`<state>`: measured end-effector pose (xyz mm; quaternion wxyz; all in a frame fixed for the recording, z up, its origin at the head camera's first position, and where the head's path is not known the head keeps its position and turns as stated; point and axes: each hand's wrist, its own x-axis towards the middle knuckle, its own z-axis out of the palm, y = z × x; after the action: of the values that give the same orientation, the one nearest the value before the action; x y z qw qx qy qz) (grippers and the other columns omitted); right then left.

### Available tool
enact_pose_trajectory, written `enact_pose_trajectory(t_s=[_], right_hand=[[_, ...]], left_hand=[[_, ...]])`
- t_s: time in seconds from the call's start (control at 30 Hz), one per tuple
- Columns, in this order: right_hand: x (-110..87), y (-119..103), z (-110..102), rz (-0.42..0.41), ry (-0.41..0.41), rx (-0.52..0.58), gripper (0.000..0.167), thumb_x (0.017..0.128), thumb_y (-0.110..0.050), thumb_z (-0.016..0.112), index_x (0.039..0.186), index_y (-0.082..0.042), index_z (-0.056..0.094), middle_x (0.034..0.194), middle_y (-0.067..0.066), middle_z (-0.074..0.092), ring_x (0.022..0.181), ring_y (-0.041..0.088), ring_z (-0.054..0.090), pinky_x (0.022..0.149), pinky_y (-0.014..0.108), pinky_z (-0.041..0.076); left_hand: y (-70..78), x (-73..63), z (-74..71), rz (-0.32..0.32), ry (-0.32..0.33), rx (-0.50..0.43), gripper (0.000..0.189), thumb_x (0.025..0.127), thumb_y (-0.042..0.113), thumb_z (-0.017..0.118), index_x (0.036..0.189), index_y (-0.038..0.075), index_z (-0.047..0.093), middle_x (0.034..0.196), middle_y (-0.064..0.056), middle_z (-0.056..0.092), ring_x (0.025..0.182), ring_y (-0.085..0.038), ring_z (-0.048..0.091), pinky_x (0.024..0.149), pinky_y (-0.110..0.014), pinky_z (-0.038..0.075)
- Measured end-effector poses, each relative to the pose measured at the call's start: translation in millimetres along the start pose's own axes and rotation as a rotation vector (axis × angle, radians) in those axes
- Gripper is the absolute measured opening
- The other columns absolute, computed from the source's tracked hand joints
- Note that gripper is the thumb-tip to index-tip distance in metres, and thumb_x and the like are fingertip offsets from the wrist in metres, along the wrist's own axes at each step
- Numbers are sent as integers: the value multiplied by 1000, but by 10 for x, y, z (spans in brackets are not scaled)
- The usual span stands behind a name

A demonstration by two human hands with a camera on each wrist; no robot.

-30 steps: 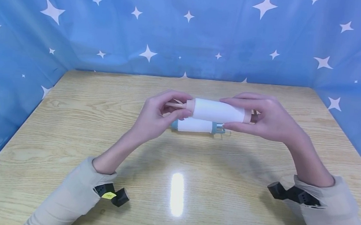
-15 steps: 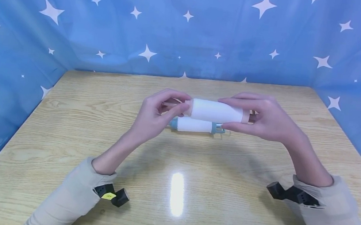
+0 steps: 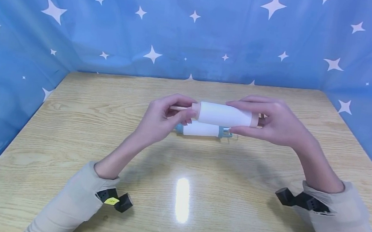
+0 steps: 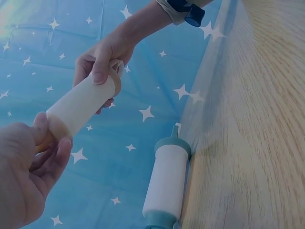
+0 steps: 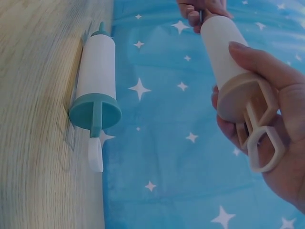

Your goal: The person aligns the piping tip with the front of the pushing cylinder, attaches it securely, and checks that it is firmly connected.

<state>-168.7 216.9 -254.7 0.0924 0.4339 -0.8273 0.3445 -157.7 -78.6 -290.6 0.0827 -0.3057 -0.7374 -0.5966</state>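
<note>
Between both hands, above the table, hangs a syringe-like dispenser point(image 3: 225, 115) with a white barrel and beige ends, lying roughly level in the head view. My left hand point(image 3: 162, 117) pinches its beige tip end with thumb and fingers, a thin nozzle pointing back into the palm. Around the other end of the barrel, my right hand point(image 3: 275, 121) grips near the beige collar point(image 5: 240, 100). In the right wrist view a ring handle point(image 5: 253, 151) sticks out behind that collar, under the palm. Behind the held one, a matching teal-ended dispenser point(image 3: 200, 129) lies on the table.
The light wood table point(image 3: 95, 133) reaches back to a blue star-patterned curtain point(image 3: 194, 37), which also hangs along both sides. Black wrist cameras point(image 3: 119, 201) sit on the sleeves. The teal-ended dispenser's white handle point(image 5: 95, 155) points toward the right.
My left thumb and fingers have shifted on the beige tip end, the thumb moving up over it from below. The right hand keeps its grip, and the teal-ended dispenser stays put.
</note>
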Motion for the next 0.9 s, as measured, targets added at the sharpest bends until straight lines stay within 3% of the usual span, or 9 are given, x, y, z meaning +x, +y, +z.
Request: enact_pose_trajectory(t_s=[0.3,0.53,0.63,0.77,0.9], right_hand=[[-6,10,-9,-3,-1,-13,59,70,0,90,125,-9,72,117,4,70,93,10,61,55,18,57],[-10,10,-30,-11,-5,-46,59,70,-3,91,126,-10,72,118,2,70,86,9,59,45,17,48],[-4,6,-29,-12,-4,-44,59,71,-2,91,126,-9,72,117,3,70,87,9,59,46,17,50],[8,0,-11,-20,1,-30,58,70,0,91,125,-8,72,116,4,71,89,11,62,53,18,57],[9,3,6,-23,7,-52,58,69,-3,91,124,-9,73,116,4,71,87,12,63,55,17,57]], left_hand=[[-3,-3,5,94,7,28,27,90,-1,74,116,-5,69,108,-12,72,89,-17,71,79,-31,62],[-28,2,22,187,3,37,31,87,-6,75,117,-7,68,111,-15,70,97,-20,71,82,-31,62],[-27,1,23,169,4,30,31,89,-4,74,119,-6,67,113,-14,69,97,-19,70,82,-33,62],[-24,0,20,83,-5,12,30,93,2,72,123,-4,66,113,-12,70,93,-21,71,81,-33,62],[-19,-6,16,19,-13,-6,29,94,4,72,121,-3,67,110,-12,71,84,-26,72,79,-33,63]])
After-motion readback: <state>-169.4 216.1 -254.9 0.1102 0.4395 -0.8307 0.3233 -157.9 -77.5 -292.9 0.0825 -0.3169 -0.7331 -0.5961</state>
